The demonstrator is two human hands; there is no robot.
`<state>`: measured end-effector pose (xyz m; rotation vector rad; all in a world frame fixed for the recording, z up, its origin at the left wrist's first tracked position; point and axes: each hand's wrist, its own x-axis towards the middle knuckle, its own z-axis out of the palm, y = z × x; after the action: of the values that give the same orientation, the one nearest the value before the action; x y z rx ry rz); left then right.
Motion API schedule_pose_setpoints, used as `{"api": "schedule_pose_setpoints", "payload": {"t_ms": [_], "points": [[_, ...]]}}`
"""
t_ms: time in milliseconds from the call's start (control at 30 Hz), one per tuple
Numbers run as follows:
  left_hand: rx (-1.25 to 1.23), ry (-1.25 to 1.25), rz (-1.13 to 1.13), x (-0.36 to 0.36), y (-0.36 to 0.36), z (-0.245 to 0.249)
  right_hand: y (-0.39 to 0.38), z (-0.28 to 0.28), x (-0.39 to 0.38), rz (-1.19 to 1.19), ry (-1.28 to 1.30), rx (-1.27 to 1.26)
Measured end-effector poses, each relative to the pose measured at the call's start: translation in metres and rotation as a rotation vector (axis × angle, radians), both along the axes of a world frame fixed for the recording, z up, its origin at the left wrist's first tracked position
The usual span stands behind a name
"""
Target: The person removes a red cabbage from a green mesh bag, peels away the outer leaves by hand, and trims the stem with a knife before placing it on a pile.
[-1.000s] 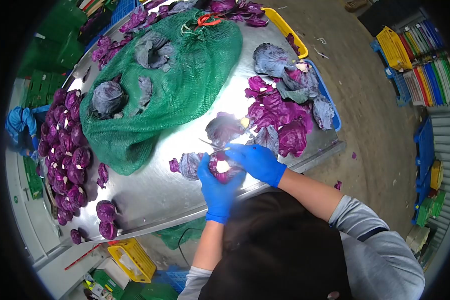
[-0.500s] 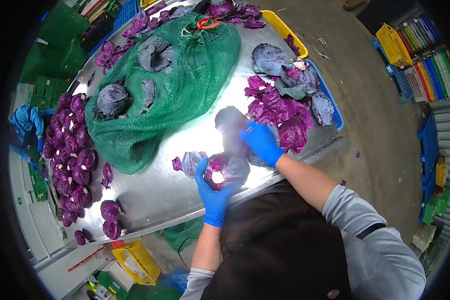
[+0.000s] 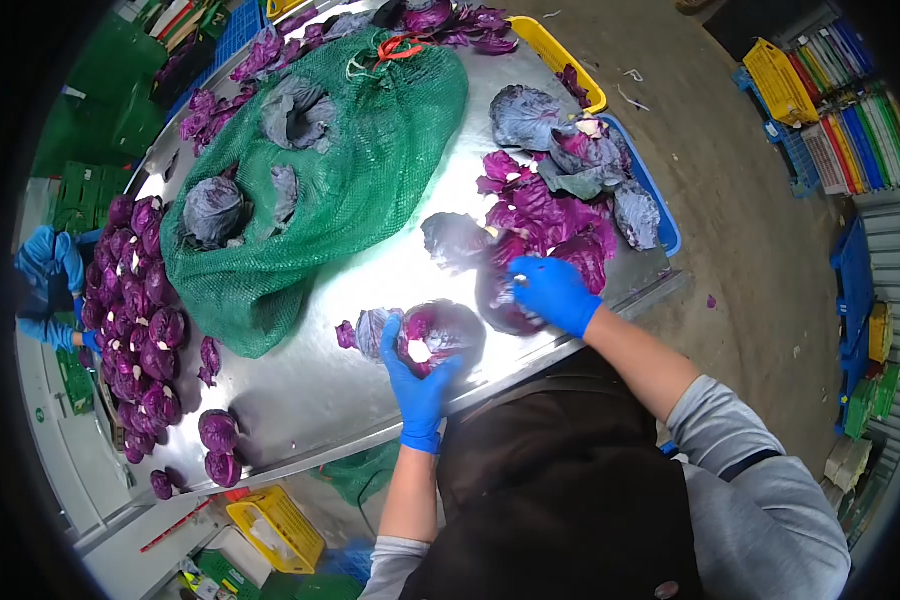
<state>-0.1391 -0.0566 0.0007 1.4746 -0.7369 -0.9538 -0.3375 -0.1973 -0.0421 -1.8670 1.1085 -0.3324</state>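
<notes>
We judge the step in hand to be stripping outer leaves from a red cabbage (image 3: 450,328), which sits near the table's front edge with its pale cut stem (image 3: 419,352) facing up. Our left hand (image 3: 420,392) is clamped on it, fingers along one side and thumb across the other, spread wide enough to cradle the head. Our right hand (image 3: 555,295) is apart from the cabbage, fingers curled in, above a purple leaf (image 3: 502,302) beside the pile of loose leaves (image 3: 560,222). Blur hides its grip: a small pale bit shows at the fingertips, but we cannot tell whether they pinch a tool, the leaf or nothing.

As we read it, the next move calls for freeing the right hand of that leaf and coming back to the stem side, while the left keeps the head steady. A grey-violet leaf piece (image 3: 370,330) lies just beside our left fingers on the steel table (image 3: 310,395), and the green mesh bag (image 3: 370,205) spreads beyond.
</notes>
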Motion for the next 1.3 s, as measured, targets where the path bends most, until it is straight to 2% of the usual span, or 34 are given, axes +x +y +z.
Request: {"api": "schedule_pose_setpoints", "payload": {"t_ms": [33, 67, 133, 167, 233, 300, 333, 367, 433, 467, 533, 567, 600, 633, 667, 700, 733, 767, 800, 933, 1033, 1100, 1167, 1233, 1300], "points": [[-0.003, 0.001, 0.003, 0.0, -0.002, -0.002, -0.008, 0.013, -0.006, 0.021, 0.421, -0.206], [0.022, -0.06, -0.019, 0.0, -0.003, -0.005, -0.007, 0.027, -0.008, 0.028, 0.423, -0.207], [0.048, -0.121, -0.037, -0.004, -0.004, -0.008, -0.001, 0.087, 0.006, -0.02, 0.077, -0.227], [0.093, -0.157, -0.017, -0.008, -0.006, -0.008, 0.007, 0.082, 0.014, -0.016, 0.072, -0.231], [0.133, -0.2, 0.0, -0.007, -0.009, 0.001, 0.021, 0.064, 0.029, 0.033, -0.13, -0.077], [0.374, -0.246, -0.156, 0.003, -0.006, 0.02, 0.018, 0.056, 0.034, 0.067, -0.237, 0.004], [0.251, -0.551, -0.196, 0.013, -0.004, 0.009, 0.016, 0.053, 0.035, 0.111, -0.335, 0.09], [0.248, -0.551, -0.192, 0.016, -0.01, 0.006, 0.012, 0.048, 0.034, 0.114, -0.334, 0.087], [0.057, -0.648, -0.388, 0.019, -0.031, 0.008, 0.006, 0.044, 0.031, 0.152, -0.369, 0.057], [0.152, -0.303, -0.45, 0.014, -0.033, -0.008, 0.004, 0.049, 0.027, 0.152, -0.365, 0.047], [0.141, -0.325, -0.413, 0.005, -0.044, -0.006, -0.002, 0.074, 0.017, 0.15, -0.087, -0.13], [0.149, -0.344, -0.376, -0.001, -0.048, -0.004, 0.0, 0.085, 0.015, 0.145, -0.077, -0.131], [0.152, -0.474, -0.324, -0.008, -0.052, 0.0, 0.004, 0.096, 0.016, 0.16, 0.032, -0.145], [0.145, -0.468, -0.33, -0.014, -0.057, 0.011, 0.009, 0.101, 0.015, 0.174, 0.14, -0.16], [0.291, -0.433, -0.338, -0.019, -0.062, 0.025, 0.019, 0.074, 0.01, 0.226, 0.199, -0.425], [0.436, -0.398, -0.345, -0.023, -0.066, 0.033, 0.024, 0.073, 0.009, 0.218, 0.205, -0.428], [0.393, -0.498, -0.311, -0.028, -0.066, 0.034, 0.027, 0.072, 0.01, 0.206, 0.3, -0.362], [0.391, -0.498, -0.317, -0.033, -0.067, 0.035, 0.027, 0.072, 0.01, 0.194, 0.393, -0.294], [0.385, -0.587, -0.313, -0.038, -0.066, 0.037, 0.027, 0.08, 0.008, 0.164, 0.214, -0.468], [0.301, -0.83, -0.27, -0.05, -0.063, 0.029, 0.027, 0.068, 0.007, 0.159, 0.216, -0.438], [0.211, -0.826, -0.258, -0.051, -0.06, 0.021, 0.026, 0.056, 0.007, 0.16, 0.208, -0.405], [0.189, -0.854, -0.221, -0.054, -0.063, 0.019, 0.021, 0.05, 0.001, 0.276, 0.29, -0.607], [0.165, -0.877, -0.193, -0.059, -0.064, 0.019, 0.01, 0.045, 0.001, 0.321, 0.336, -0.537], [0.136, -0.84, -0.211, -0.057, -0.065, 0.025, -0.002, 0.037, 0.002, 0.323, -0.008, -0.628], [0.163, -0.813, -0.232, -0.056, -0.063, 0.029, -0.008, 0.071, 0.005, 0.362, 0.088, -0.597]]}}
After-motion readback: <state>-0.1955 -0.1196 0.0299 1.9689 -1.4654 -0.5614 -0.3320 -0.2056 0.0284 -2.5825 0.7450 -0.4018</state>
